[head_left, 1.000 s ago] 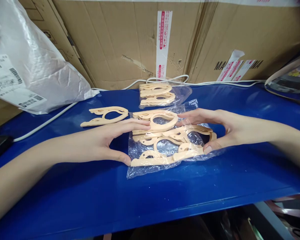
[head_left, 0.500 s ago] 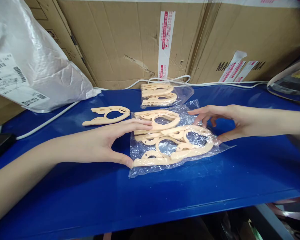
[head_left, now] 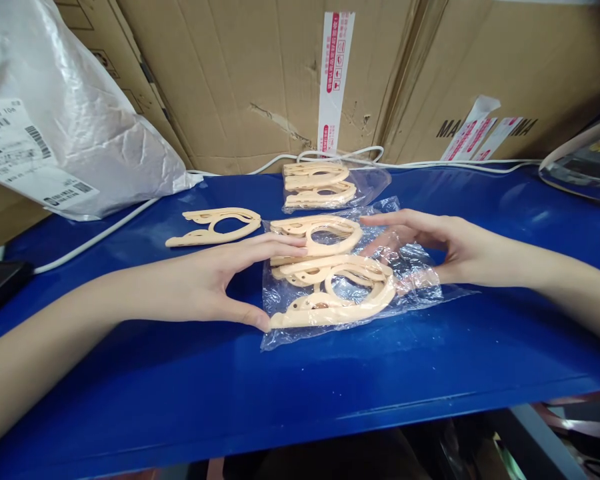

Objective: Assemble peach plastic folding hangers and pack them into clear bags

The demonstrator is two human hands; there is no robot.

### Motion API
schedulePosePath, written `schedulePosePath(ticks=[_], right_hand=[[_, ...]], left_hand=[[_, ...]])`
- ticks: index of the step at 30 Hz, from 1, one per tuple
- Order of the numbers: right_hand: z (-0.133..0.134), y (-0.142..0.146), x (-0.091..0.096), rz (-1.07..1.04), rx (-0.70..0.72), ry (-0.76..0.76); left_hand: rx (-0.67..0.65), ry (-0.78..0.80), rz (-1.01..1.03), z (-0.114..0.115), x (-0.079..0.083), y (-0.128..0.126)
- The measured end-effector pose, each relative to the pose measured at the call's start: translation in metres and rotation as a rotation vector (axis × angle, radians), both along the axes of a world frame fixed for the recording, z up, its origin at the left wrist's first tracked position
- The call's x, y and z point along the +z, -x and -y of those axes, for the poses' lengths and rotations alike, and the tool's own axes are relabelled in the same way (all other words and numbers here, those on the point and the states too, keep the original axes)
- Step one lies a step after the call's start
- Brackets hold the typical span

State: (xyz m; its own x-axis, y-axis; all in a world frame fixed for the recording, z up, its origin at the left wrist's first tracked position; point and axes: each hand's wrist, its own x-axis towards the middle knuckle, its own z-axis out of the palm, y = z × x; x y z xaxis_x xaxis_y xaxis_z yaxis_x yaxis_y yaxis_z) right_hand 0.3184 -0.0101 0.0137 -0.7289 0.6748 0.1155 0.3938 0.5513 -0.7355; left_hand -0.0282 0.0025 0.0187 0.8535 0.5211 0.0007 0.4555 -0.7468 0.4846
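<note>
A clear plastic bag lies on the blue table with several beige plastic hangers stacked in its left half. My left hand rests at the bag's left end, thumb and forefinger spread and touching the hanger ends. Fingers stretched out, my right hand lies on the bag's right part and presses against the hangers' right side. Neither hand grips anything.
A loose hanger lies left of the bag. Behind it is a second filled bag. Cardboard boxes line the back, with a white cable along them. A white mailing bag sits far left, and a clear object far right.
My right hand has pushed the hangers leftward inside the bag into a tighter stack, leaving the bag's right part flat. My left hand has stayed in place.
</note>
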Motion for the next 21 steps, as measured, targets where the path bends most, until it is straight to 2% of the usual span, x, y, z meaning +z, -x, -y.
schedulePosePath(ticks=[10, 21], right_hand=[[0.000, 0.006, -0.011, -0.135, 0.048, 0.012], [0.000, 0.003, -0.012, -0.071, 0.037, -0.018]], left_hand=[[0.010, -0.005, 0.015, -0.002, -0.002, 0.003], [-0.007, -0.001, 0.035, -0.003, -0.002, 0.002]])
